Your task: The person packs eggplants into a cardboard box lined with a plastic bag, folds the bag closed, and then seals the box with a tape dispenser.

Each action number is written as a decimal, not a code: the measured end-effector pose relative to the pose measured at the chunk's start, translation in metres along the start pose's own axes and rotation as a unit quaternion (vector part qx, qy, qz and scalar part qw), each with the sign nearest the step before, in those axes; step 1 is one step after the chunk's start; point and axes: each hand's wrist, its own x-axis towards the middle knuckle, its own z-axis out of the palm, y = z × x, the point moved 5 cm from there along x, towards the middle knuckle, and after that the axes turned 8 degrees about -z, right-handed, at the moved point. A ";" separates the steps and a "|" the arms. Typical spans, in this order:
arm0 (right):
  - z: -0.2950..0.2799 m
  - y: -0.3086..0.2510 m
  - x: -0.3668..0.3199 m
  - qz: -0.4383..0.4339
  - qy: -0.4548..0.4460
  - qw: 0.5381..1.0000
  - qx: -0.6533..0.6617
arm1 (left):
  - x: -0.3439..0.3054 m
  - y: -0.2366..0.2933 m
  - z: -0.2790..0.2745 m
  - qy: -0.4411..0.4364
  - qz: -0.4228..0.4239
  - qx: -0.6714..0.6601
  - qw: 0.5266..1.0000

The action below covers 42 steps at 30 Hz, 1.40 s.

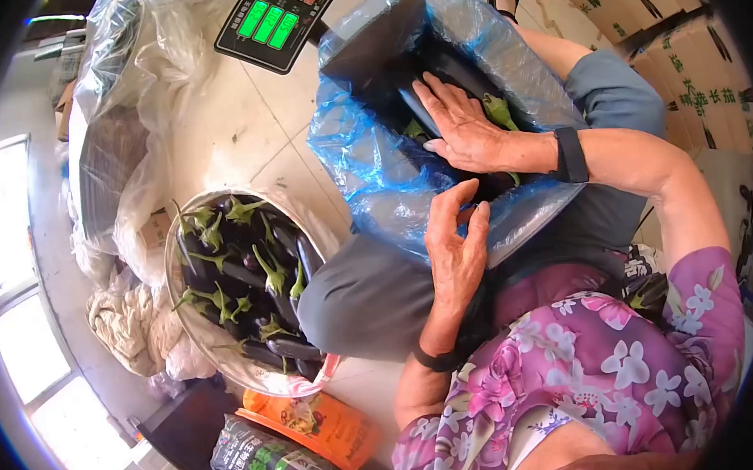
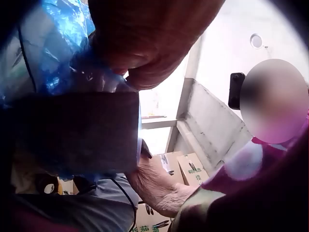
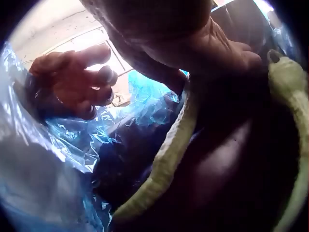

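My right hand (image 1: 465, 128) rests on dark purple eggplants (image 1: 461, 67) in a box lined with blue plastic (image 1: 361, 180), its fingers extended across them. Green stems (image 1: 498, 112) show beside that hand, and one long pale stem (image 3: 174, 142) runs under it in the right wrist view. My left hand (image 1: 458, 243) hovers by the near side of the box, fingers loosely bent with nothing between them. From the right wrist view, this left hand (image 3: 72, 82) appears over the plastic's edge. A grey box panel (image 1: 379, 43) stands up at the far end.
A round white tub (image 1: 174, 271) full of eggplants stands on the floor at left. Beyond the box is a scale with a lit green display (image 1: 267, 24). Orange (image 1: 318, 421) and dark printed bags lie below the tub. Printed cartons (image 1: 692, 82) are stacked at right.
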 end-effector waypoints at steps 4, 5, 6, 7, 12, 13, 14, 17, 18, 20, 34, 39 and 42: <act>0.023 -0.022 0.004 -0.076 0.049 0.996 -0.016 | -0.011 -0.002 -0.009 0.000 -0.026 0.021 0.999; 0.016 -0.013 0.008 -0.086 0.052 0.994 -0.048 | -0.002 -0.004 0.003 -0.008 -0.006 -0.002 1.000; 0.010 -0.003 0.005 -0.085 0.045 0.994 -0.058 | 0.002 -0.005 0.013 -0.011 0.000 -0.018 1.000; 0.007 0.000 0.001 -0.084 0.041 0.994 -0.063 | 0.002 -0.005 0.018 -0.015 -0.001 -0.009 1.000; 0.007 0.008 -0.001 -0.047 0.051 0.997 -0.029 | -0.003 -0.012 0.013 -0.035 -0.008 0.018 0.999; 0.009 0.005 0.003 -0.051 0.054 0.997 -0.024 | -0.004 -0.014 0.007 -0.022 -0.011 0.020 1.000; 0.011 0.006 0.006 -0.041 0.038 0.998 -0.008 | -0.007 -0.015 0.003 -0.010 -0.017 0.020 1.000; 0.008 0.014 0.008 -0.024 0.042 0.999 0.019 | -0.001 -0.003 -0.008 0.016 -0.011 0.028 0.999; 0.008 0.016 0.010 -0.020 0.064 0.997 0.048 | 0.002 0.004 -0.014 0.018 -0.011 0.033 0.999; -0.009 0.022 0.015 -0.019 0.085 0.993 0.075 | 0.009 0.021 -0.030 0.062 0.028 0.015 0.998; -0.070 0.032 0.003 0.050 0.057 0.971 0.227 | 0.130 -0.027 0.018 0.085 0.222 0.555 0.797; -0.077 0.030 0.004 0.055 0.009 0.959 0.277 | 0.136 -0.034 0.019 0.053 0.165 0.580 0.795; -0.078 0.032 0.010 0.065 -0.018 0.950 0.306 | 0.137 -0.043 0.021 0.061 0.073 0.560 0.823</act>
